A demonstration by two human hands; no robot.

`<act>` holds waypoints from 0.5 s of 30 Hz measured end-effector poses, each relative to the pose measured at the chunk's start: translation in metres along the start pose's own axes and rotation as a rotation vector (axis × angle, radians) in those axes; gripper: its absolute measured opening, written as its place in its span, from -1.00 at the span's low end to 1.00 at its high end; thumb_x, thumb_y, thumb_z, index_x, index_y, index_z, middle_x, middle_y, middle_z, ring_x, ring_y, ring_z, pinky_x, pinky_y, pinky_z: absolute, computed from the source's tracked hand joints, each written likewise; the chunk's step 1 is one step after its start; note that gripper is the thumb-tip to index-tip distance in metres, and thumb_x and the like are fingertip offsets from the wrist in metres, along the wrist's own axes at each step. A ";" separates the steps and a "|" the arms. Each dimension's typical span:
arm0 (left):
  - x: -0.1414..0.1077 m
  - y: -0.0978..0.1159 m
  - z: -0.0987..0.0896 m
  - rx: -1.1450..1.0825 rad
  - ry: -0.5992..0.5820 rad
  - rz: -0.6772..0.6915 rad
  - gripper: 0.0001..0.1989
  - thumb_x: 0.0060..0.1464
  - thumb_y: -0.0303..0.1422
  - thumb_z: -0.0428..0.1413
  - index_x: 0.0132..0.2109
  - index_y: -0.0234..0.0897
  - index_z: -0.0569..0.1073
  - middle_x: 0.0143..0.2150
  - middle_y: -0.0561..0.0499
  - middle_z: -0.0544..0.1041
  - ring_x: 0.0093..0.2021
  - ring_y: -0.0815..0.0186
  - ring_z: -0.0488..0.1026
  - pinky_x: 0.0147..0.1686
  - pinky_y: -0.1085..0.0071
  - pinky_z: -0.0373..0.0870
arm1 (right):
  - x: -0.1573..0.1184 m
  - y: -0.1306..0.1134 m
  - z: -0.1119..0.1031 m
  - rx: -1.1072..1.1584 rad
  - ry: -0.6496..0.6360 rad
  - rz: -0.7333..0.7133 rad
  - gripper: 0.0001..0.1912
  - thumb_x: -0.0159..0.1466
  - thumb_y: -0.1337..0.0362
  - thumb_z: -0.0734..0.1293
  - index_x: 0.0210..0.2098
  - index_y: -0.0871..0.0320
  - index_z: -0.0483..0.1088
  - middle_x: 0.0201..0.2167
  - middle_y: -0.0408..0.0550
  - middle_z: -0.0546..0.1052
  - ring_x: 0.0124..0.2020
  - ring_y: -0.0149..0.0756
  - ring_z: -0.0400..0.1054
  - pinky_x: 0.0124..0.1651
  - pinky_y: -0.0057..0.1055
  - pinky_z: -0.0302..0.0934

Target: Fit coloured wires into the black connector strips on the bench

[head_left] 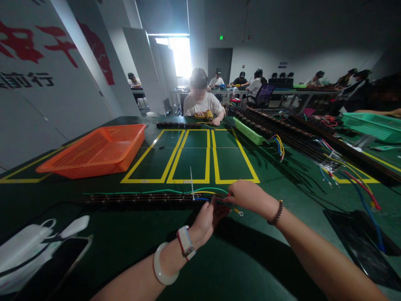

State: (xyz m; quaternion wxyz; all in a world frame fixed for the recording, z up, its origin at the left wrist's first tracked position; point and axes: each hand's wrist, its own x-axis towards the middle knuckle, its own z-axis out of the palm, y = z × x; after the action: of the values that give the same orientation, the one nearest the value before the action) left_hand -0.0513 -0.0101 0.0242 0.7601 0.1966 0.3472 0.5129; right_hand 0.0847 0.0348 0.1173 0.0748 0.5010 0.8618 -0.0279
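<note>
A long dark strip [140, 198] with wires lies across the green table in front of me. A green wire [163, 191] runs along its upper edge. Near its right end a white cable tie [192, 184] stands up from it. My left hand [205, 221] is closed around the blue, yellow and dark wires just right of the tie. My right hand [247, 196] pinches the wires a little farther right, fingers pressed together. A ring terminal [240, 213] pokes out below my right hand.
An orange basket [94, 152] sits at the left, a green basket [249, 131] behind the yellow-taped boxes. Bundled dark strips [282, 133] lie at the right. A person [202, 102] sits opposite with a yellow tool. A white pouch [28, 251] is at the lower left.
</note>
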 end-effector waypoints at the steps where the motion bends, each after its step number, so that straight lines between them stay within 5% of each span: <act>1: 0.001 -0.001 -0.001 -0.002 -0.002 0.000 -0.82 0.18 -0.33 0.00 -0.18 -0.35 0.40 -0.24 -0.11 0.54 -0.26 0.27 0.50 -0.07 0.24 0.37 | -0.004 -0.001 -0.002 0.000 -0.023 -0.022 -0.63 0.20 0.05 0.31 -0.38 0.27 0.50 -0.47 0.10 0.50 -0.41 -0.14 0.42 -0.41 -0.38 0.23; 5: 0.002 -0.003 -0.003 -0.036 -0.017 0.016 -0.83 0.17 -0.33 0.02 -0.22 -0.36 0.42 -0.23 -0.12 0.55 -0.23 0.27 0.50 -0.04 0.25 0.35 | -0.013 -0.006 0.002 -0.030 -0.099 -0.089 -0.72 0.12 0.17 0.40 -0.31 0.31 0.50 -0.42 0.14 0.52 -0.41 -0.12 0.44 -0.42 -0.38 0.25; 9: -0.001 0.000 0.000 -0.030 -0.036 0.015 -0.81 0.17 -0.32 0.01 -0.19 -0.37 0.43 -0.22 -0.13 0.56 -0.21 0.26 0.51 -0.03 0.26 0.35 | -0.014 -0.006 0.006 -0.041 -0.064 -0.127 -0.85 0.20 0.42 0.27 -0.28 0.30 0.48 -0.37 0.12 0.53 -0.37 -0.19 0.44 -0.37 -0.41 0.26; 15: -0.002 -0.001 0.001 0.040 -0.016 0.032 -0.68 0.13 -0.18 0.03 -0.21 -0.41 0.45 -0.25 -0.18 0.56 -0.26 0.20 0.52 -0.14 0.25 0.40 | -0.010 0.005 -0.003 -0.046 0.042 -0.061 -0.86 0.24 0.39 0.25 -0.33 0.26 0.46 -0.43 0.07 0.51 -0.35 -0.17 0.44 -0.32 -0.37 0.26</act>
State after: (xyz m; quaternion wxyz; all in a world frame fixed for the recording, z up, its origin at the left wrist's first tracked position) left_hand -0.0511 -0.0122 0.0249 0.7506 0.2213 0.3481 0.5162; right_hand 0.0938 0.0290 0.1218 0.0672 0.4731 0.8785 0.0002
